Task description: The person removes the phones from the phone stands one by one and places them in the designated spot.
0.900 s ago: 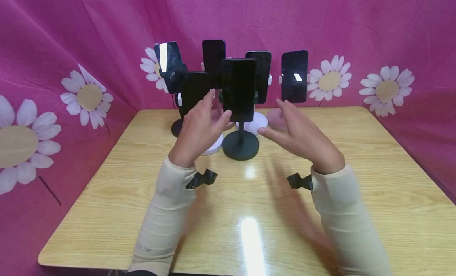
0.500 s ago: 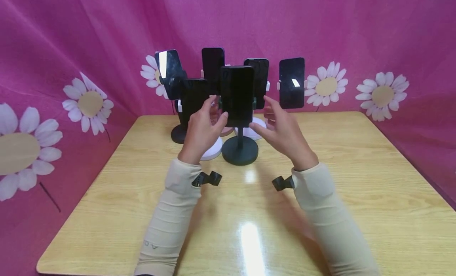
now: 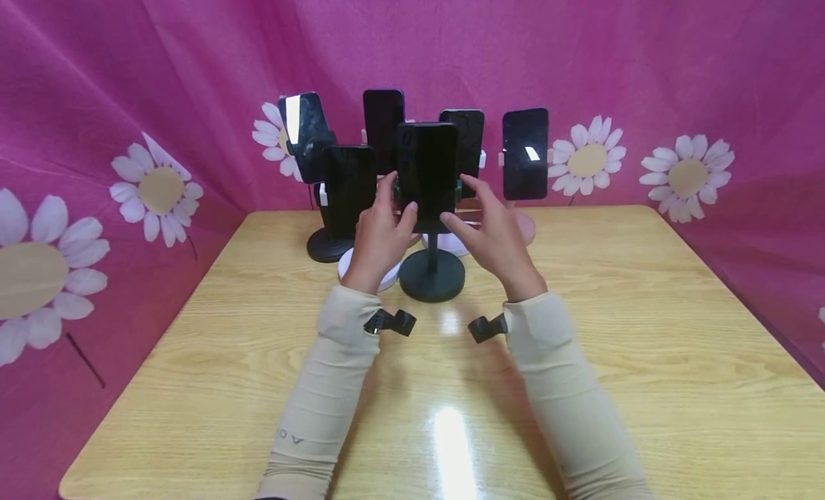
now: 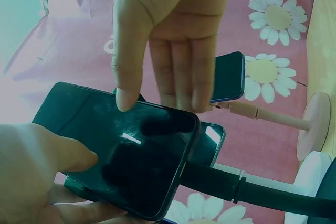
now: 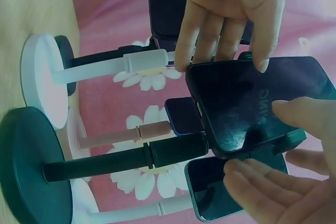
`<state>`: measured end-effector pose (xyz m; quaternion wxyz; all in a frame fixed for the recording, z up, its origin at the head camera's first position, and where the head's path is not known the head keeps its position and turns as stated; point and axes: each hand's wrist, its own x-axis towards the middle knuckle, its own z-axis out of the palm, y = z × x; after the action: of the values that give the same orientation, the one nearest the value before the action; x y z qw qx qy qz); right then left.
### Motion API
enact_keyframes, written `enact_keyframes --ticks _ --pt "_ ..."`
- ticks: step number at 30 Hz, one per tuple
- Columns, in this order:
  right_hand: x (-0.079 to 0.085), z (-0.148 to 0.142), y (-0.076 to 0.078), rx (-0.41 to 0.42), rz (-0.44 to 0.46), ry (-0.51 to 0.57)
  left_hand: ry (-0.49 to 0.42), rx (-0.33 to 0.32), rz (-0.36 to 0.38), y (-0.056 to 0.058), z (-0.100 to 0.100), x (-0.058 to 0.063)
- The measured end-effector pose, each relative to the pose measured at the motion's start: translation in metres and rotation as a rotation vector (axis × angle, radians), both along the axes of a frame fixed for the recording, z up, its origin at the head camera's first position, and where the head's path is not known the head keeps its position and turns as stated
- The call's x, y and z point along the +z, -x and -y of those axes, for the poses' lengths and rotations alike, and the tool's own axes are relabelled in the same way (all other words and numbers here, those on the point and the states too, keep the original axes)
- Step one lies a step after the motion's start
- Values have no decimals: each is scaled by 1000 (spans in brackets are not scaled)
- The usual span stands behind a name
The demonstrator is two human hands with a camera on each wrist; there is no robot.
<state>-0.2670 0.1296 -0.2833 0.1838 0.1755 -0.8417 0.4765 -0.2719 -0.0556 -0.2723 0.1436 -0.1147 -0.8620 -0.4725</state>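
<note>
Left hand (image 3: 380, 235), right hand (image 3: 493, 235): one pair, fingers extended, clenched on nothing visible; thumbs before the near phone's lower half, seemingly to flank it evenly; contact cannot be told. Near phone (image 3: 428, 174): one, upright on a dark stand (image 5: 178, 150); side clamps (image 5: 291, 141) carry it between the hands, and the broad base (image 3: 432, 285) presumably steadies it on the worktop (image 3: 580, 357). Further phones (image 3: 525, 181): five, raised behind or beside.

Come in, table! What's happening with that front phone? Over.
Left hand and right hand flank the front phone, thumbs before its screen, grip unclear. Phone mounted on its black stand. Other phones crowd behind and beside it.
</note>
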Motion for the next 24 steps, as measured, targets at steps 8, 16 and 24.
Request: enact_keyframes --ticks 8,16,24 --pt "-3 2 3 -26 -84 26 7 15 -32 4 -2 -5" --pt "-11 9 9 -89 -168 93 26 49 -65 5 -2 -8" --pt "-8 7 7 -107 -182 118 44 28 -87 3 0 -4"
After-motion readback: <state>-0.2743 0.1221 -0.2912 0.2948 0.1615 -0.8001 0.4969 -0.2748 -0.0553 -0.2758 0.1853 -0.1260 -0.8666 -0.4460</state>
